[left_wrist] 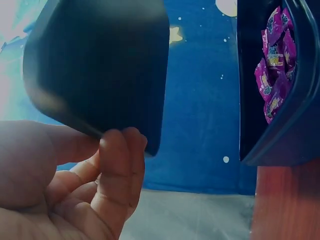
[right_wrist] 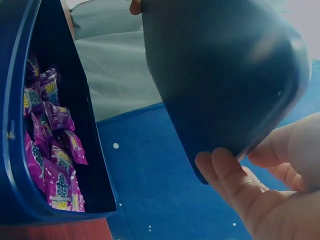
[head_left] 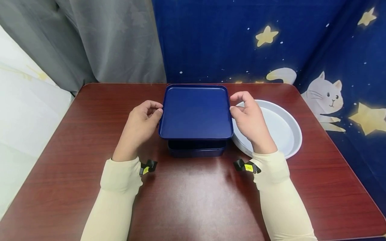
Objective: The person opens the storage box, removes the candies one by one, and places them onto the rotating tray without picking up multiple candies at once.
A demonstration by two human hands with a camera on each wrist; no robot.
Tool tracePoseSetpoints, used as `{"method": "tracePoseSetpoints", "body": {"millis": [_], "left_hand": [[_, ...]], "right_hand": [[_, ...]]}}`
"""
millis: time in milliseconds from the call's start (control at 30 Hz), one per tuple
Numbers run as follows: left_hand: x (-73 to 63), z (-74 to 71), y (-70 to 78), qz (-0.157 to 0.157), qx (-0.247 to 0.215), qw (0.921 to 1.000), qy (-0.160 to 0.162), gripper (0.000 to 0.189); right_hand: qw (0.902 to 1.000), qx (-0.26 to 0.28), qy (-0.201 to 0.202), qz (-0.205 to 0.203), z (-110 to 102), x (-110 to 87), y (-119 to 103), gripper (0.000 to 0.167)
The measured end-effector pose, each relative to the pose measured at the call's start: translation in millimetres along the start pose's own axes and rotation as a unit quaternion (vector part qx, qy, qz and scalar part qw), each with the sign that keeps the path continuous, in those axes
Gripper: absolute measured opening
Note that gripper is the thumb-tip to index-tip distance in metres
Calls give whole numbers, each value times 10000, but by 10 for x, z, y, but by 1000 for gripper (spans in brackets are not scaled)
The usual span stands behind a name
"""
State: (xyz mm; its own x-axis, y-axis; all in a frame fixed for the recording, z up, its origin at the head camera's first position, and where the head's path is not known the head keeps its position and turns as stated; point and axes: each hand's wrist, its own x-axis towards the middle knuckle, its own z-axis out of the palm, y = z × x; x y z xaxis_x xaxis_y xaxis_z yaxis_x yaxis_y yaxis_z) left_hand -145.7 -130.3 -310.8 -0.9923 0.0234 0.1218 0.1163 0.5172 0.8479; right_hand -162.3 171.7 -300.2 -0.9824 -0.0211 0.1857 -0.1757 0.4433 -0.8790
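Both hands [head_left: 141, 125] hold lid [head_left: 196, 112] level above box [head_left: 196, 149].

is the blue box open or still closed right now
Open. Both hands, left hand and right hand, hold the lid lifted clear above the box; purple packets show inside.

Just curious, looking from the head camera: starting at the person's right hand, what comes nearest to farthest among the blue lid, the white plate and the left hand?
1. Blue lid: gripped by the right hand at its right edge.
2. White plate: under and right of that hand.
3. Left hand: across the lid, gripping its left edge.
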Motion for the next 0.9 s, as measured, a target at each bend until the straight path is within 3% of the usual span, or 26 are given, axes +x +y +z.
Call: {"method": "tracePoseSetpoints", "body": {"millis": [267,500,767,900], "left_hand": [[48,-23,-40,65,268,9996,-48,37],[80,-25,-51,135,217,9996,-71,34],[55,-122,-57,-39,174,9992,-354,34],[43,-228,-78,-255,77,9978,-600,36]], "right_hand": [[9987,210,-201,427,16,67,12,54],[9978,360,-66,549,52,85,67,41],[9975,-118,-564,401,101,60,52,39],[9970,-63,-696,329,162,76,48,38]]}}
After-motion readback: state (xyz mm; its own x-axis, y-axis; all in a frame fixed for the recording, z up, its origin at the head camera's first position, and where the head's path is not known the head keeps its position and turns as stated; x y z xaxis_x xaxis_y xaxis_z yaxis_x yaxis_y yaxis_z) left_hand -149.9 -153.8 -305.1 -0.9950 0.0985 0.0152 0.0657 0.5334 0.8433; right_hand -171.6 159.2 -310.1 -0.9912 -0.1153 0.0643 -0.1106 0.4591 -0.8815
